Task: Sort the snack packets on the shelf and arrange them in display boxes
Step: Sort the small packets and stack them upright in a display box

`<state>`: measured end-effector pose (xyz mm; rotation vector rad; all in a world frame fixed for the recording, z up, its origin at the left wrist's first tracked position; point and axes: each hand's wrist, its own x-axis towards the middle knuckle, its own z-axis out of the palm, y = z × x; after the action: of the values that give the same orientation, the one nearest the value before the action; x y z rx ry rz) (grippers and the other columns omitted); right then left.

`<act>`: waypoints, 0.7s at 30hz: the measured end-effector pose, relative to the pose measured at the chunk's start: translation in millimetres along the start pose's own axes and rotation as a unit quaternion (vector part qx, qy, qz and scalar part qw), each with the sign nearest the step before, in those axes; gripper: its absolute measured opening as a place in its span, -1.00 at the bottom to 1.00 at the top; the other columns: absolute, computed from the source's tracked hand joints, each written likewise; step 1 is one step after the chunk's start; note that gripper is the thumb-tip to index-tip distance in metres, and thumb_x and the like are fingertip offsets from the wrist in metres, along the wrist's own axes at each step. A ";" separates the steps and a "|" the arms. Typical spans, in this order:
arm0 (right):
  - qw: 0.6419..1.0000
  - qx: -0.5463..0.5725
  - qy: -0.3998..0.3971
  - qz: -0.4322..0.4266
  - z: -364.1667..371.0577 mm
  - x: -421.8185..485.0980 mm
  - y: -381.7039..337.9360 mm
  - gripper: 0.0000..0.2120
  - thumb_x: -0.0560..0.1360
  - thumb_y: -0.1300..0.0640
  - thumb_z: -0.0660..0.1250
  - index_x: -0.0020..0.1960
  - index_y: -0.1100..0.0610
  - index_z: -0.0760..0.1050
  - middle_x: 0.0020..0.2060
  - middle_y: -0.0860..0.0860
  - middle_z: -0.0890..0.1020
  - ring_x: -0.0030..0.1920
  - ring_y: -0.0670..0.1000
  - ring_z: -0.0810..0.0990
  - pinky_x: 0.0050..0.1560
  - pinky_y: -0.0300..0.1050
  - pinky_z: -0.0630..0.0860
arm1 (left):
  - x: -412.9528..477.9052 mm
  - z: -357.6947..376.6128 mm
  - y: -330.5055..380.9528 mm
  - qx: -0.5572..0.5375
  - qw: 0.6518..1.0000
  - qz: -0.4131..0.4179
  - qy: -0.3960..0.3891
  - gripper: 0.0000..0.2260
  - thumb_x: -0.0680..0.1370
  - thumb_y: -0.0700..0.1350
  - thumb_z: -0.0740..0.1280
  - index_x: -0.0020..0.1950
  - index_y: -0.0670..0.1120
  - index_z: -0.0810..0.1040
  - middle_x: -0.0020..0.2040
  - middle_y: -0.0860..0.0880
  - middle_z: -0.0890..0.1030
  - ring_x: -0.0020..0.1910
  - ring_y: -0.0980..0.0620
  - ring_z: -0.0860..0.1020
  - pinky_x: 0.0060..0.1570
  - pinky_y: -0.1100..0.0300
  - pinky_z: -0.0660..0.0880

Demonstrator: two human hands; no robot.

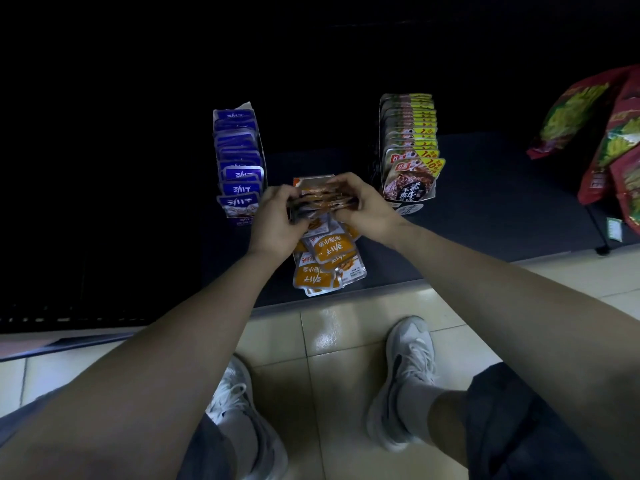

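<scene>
At frame centre, my left grip (273, 220) and right grip (363, 207) clamp a stack of orange packets (322, 202) above the loose pile (325, 261) on the shelf (485, 202). Uneven squeeze could, I judge, splay the slick stack and spill packets floorward.

Orange packets (329, 258): smooth plastic film, glossy, with pale glints of light.
Bundle (322, 202): the same shiny film, with thin, slightly crinkled edges.
Blue packets (239, 161): glossy plastic film with silvery sealed borders.
Grey packets (410, 174): smooth printed film with a soft sheen.
Blue box (246, 106): thin card, matt and pale on the inside of the flap.
Red bags (609, 133): crinkled plastic, glossy.
Shelf (485, 202): dark, smooth, matt surface; material unclear.
Floor (332, 341): beige glazed tiles, glossy with reflections, and dull grout lines.
Shoes (410, 368): pale woven mesh, matt, with cloth laces.
Shorts (519, 427): dark cloth, matt.
</scene>
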<state>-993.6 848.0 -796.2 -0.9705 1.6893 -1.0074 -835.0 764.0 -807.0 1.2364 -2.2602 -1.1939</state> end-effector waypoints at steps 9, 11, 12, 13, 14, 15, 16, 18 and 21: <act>0.997 -0.067 0.035 -0.022 0.4 2.5 9.3 -0.55 0.48 0.32 0.37 0.33 0.09 0.39 0.20 0.03 0.37 0.21 -0.01 0.47 0.19 -0.26 0.49 | 1.3 2.3 -3.4 0.055 0.998 0.015 0.031 -0.61 0.52 -0.21 0.37 0.35 -0.08 0.47 0.32 -0.11 0.32 0.30 -0.02 0.36 0.20 0.34 0.27; 0.997 -0.069 0.035 -0.023 3.7 6.4 5.6 -0.56 0.52 0.24 0.37 0.37 0.11 0.38 0.21 0.04 0.38 0.25 0.01 0.45 0.30 -0.14 0.45 | 6.8 1.9 -4.6 0.042 0.998 -0.013 0.035 -0.62 0.56 -0.20 0.32 0.38 -0.09 0.43 0.35 -0.12 0.31 0.32 -0.04 0.37 0.22 0.32 0.29; 0.995 -0.087 0.030 -0.022 4.9 8.2 5.4 -0.56 0.53 0.20 0.36 0.38 0.11 0.36 0.22 0.05 0.39 0.28 0.04 0.43 0.33 -0.06 0.42 | 9.2 3.2 -4.7 0.048 0.998 -0.016 0.031 -0.62 0.57 -0.21 0.30 0.39 -0.11 0.41 0.37 -0.12 0.29 0.33 -0.05 0.37 0.26 0.29 0.30; 0.991 -0.126 0.030 -0.024 5.6 10.5 7.0 -0.56 0.55 0.17 0.34 0.40 0.12 0.34 0.25 0.08 0.38 0.32 0.06 0.38 0.38 0.01 0.37 | 11.3 5.5 -4.4 0.059 0.998 -0.012 0.023 -0.62 0.58 -0.22 0.28 0.40 -0.14 0.38 0.40 -0.12 0.27 0.35 -0.06 0.35 0.30 0.24 0.30; 0.984 -0.171 0.033 -0.025 5.8 12.6 8.8 -0.55 0.56 0.13 0.32 0.41 0.13 0.32 0.30 0.09 0.36 0.37 0.08 0.30 0.42 0.04 0.28 | 13.2 8.0 -3.8 0.067 0.998 -0.006 0.015 -0.61 0.58 -0.24 0.25 0.41 -0.16 0.33 0.43 -0.12 0.24 0.38 -0.06 0.32 0.32 0.22 0.29; 0.978 -0.203 0.036 -0.021 6.0 15.3 11.2 -0.55 0.58 0.09 0.30 0.42 0.14 0.30 0.37 0.11 0.30 0.42 0.10 0.21 0.46 0.04 0.20 | 15.3 10.4 -3.8 0.064 0.998 -0.004 0.005 -0.59 0.59 -0.25 0.22 0.44 -0.18 0.27 0.46 -0.11 0.19 0.40 -0.05 0.29 0.33 0.23 0.26; 0.976 -0.215 0.036 -0.012 6.7 17.5 12.5 -0.53 0.59 0.05 0.28 0.44 0.14 0.27 0.44 0.11 0.20 0.46 0.11 0.13 0.49 0.03 0.14 | 16.9 11.9 -3.3 0.050 0.999 -0.010 -0.004 -0.57 0.61 -0.25 0.19 0.47 -0.19 0.20 0.49 -0.11 0.14 0.43 -0.04 0.25 0.32 0.27 0.22; 0.979 -0.204 0.026 0.010 8.9 21.3 12.5 -0.50 0.60 0.02 0.26 0.47 0.14 0.23 0.50 0.10 0.08 0.49 0.12 0.07 0.50 0.02 0.11 | 18.9 14.2 -3.4 -0.006 0.999 -0.032 -0.032 -0.47 0.61 -0.24 0.19 0.53 -0.14 0.05 0.53 -0.11 0.06 0.47 -0.01 0.16 0.34 0.29 0.16; 0.983 -0.177 -0.004 0.043 9.5 24.5 12.7 -0.49 0.60 0.07 0.24 0.49 0.10 0.18 0.41 0.12 0.24 0.41 0.12 0.28 0.43 0.02 0.28 | 16.0 15.6 -5.6 -0.064 0.995 -0.040 -0.068 -0.33 0.60 -0.19 0.25 0.58 -0.04 -0.09 0.54 -0.10 0.05 0.48 0.02 0.13 0.39 0.21 0.15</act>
<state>-993.4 828.3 -817.7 -1.1121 1.9256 -0.6560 -850.5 757.7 -822.8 1.2429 -2.2061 -1.4701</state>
